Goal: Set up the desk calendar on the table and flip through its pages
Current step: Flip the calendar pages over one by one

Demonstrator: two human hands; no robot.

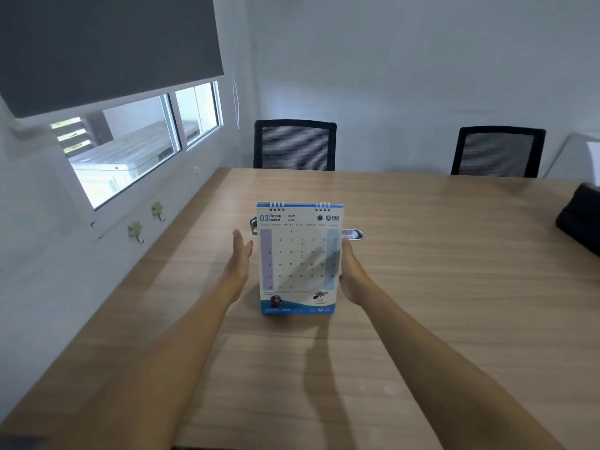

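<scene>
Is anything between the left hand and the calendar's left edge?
Nothing visible. The left hand is open beside the calendar, with only bare table showing in the gap. The right hand is at its right edge.

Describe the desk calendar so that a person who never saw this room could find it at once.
On the long wooden table, near the middle and in line with the left black chair, the desk calendar stands upright between two open hands. It is the only printed thing there: white and blue, wire-bound on top, showing 03 March.
</scene>
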